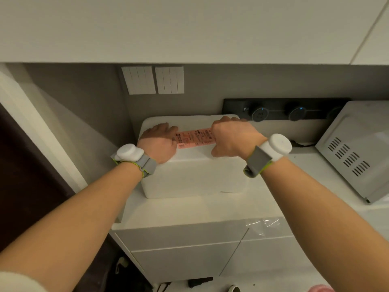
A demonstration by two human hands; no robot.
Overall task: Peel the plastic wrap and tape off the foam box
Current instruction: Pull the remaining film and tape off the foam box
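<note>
Looks barely begun — left hand (161, 140) flat on foam box (189, 175), right hand (233, 138) curled beside pink label (195, 138), grasp hidden — label not yet off.

Left hand (160, 140) lies flat; right hand (233, 137) is curled, knuckles up.

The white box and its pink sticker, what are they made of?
The box looks like white foam: matte, no shine, with soft rounded edges. The pink sticker seems printed paper: flat, with small dark print. Its finish is too blurred to tell.
</note>
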